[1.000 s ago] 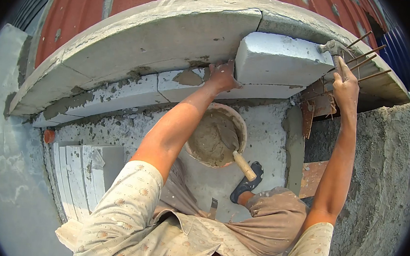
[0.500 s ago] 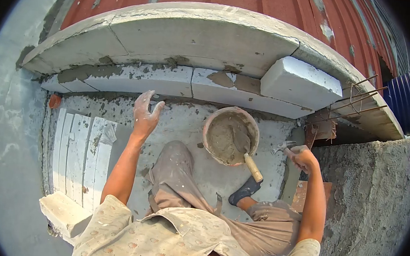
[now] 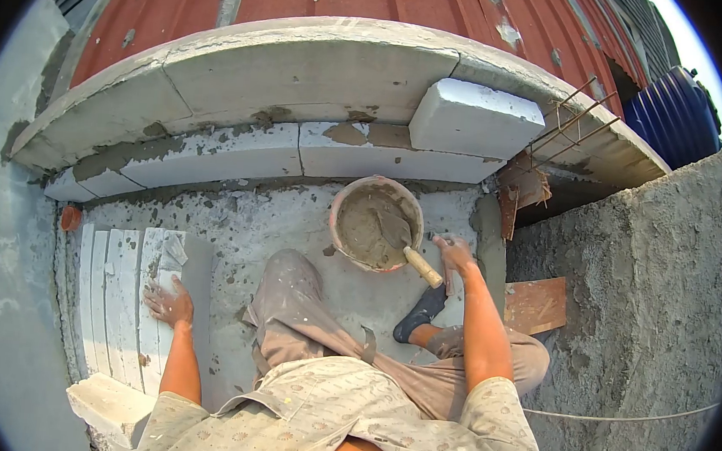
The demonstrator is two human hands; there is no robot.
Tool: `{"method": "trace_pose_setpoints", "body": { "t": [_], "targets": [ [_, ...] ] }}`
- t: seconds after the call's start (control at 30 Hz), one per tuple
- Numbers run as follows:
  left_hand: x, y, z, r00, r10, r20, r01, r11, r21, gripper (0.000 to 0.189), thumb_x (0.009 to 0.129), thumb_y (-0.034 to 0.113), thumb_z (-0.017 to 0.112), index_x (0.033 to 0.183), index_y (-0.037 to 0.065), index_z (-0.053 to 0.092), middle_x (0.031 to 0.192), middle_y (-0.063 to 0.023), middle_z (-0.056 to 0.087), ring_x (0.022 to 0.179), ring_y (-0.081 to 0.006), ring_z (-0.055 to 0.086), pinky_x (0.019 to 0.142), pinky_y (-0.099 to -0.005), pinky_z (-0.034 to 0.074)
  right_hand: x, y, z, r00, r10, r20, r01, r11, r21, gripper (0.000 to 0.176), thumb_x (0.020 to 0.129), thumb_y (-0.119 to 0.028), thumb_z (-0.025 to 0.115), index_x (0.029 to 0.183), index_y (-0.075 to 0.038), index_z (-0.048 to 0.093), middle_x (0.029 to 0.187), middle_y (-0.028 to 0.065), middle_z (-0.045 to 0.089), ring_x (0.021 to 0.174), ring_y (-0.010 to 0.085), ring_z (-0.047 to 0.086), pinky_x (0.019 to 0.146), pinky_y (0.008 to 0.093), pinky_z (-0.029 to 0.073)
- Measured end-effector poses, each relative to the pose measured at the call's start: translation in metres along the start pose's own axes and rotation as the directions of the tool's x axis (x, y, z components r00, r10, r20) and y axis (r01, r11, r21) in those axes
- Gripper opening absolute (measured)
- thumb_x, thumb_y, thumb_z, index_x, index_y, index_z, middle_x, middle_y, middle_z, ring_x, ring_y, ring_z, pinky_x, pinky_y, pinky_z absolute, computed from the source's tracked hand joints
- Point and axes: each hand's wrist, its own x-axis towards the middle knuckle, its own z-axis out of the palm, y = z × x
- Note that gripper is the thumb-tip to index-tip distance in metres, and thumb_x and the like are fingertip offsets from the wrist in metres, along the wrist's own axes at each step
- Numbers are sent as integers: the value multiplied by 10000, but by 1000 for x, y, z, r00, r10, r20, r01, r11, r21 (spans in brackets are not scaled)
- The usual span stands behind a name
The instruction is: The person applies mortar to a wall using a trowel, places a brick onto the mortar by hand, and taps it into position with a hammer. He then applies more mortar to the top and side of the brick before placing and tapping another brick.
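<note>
Clock read about the view centre.

Left hand (image 3: 170,302) at 8 o'clock: grip open, fingers spread over the near-upright row of white blocks (image 3: 127,305). Right hand (image 3: 454,254) at 4 o'clock: grip closed on a hammer (image 3: 447,281), partly hidden by the fingers.

Risk 1, row of blocks: thin, closely packed, standing on edge. Pulling one by its top edge could, I judge, drag or tip its neighbour; pale, porous-looking edges would probably chip. A one-handed lift may also swing, since the other hand is occupied.

Risk 2, bucket (image 3: 333,219) at centre: the trowel (image 3: 423,266) leans in the mortar, its handle projecting toward 4 o'clock, just beside the right hand. A sleeve or hammer catching it could flip it out or slop mortar.

Risk 3, foot (image 3: 424,311) between 4 and 5 o'clock: near the hammer. Cause of injury would be a slack hold.

Risk 4, loose-looking block (image 3: 475,120) between 1 and 2 o'clock, resting on the lower course (image 3: 383,164). No bedding visible beneath; a knock might shift it. Bare rebar (image 3: 568,127) at 2 o'clock: scratch hazard for a reaching forearm.
</note>
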Motion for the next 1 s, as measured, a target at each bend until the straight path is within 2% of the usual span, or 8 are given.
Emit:
{"method": "trace_pose_setpoints", "body": {
  "t": [0.07,0.3,0.4,0.53,0.7,0.77,0.9,1.0],
  "targets": [
    [-1,5,-5,999,-4,-52,3,1000,-14,846,984,661,374,1587,86,229,1595,-245,292,1497,-385,239,1169,-567,226,-37,-64,19,981,117,154,-104,990,-92,641,865,-425,726,1313,0,557,1259,247,638,1120,367,642,994,423,486],
    [-6,12,-9,984,10,-179,-16,999,-29,829,974,626,436,1578,88,253,1579,-217,329,1477,-362,293,1144,-565,273,-49,-101,53,976,-3,216,131,803,-581,505,883,-220,658,1333,-28,534,1279,295,615,1220,403,596,993,455,500],
    [-6,10,-10,976,31,-218,-42,998,-48,821,968,621,451,1578,103,264,1577,-209,336,1463,-364,315,1137,-568,282,-67,-155,11,969,-93,229,244,507,-827,320,796,-144,638,1091,-34,696,1105,255,698,1056,388,686,872,452,564],
    [-9,13,-14,978,22,-210,-29,999,-31,793,964,625,452,1580,157,278,1574,-201,343,1457,-363,325,1140,-565,282,-66,-180,-19,920,-330,210,297,240,-924,160,745,-138,637,816,-47,748,860,198,737,839,347,739,729,425,593],
    [-8,14,-16,985,16,-171,-19,1000,-16,779,970,629,437,1585,178,277,1587,-191,322,1463,-352,319,1147,-556,277,-26,-140,43,788,-524,324,484,201,-852,152,762,-137,621,800,-72,753,828,177,736,793,335,740,663,427,580],
    [-7,13,-17,986,22,-163,-21,1000,7,773,973,629,435,1584,181,282,1590,-188,318,1463,-350,321,1147,-553,278,-34,-136,68,819,-444,363,505,257,-824,182,811,-155,601,811,-44,745,757,184,712,730,319,731,597,415,554],
    [-9,16,-26,993,8,-116,-3,999,40,758,981,629,422,1590,203,275,1599,-188,307,1463,-355,321,1149,-549,276,-39,-123,33,955,-54,293,207,828,-522,288,870,-257,682,831,28,695,661,123,645,619,260,668,600,397,546],
    [-9,15,-21,990,11,-142,-8,1000,26,745,986,628,409,1591,215,273,1601,-189,302,1464,-359,318,1150,-551,273,-56,-84,15,947,50,316,38,963,-268,274,873,-256,721,857,17,698,628,67,587,561,199,593,560,361,508]
  ]
}}
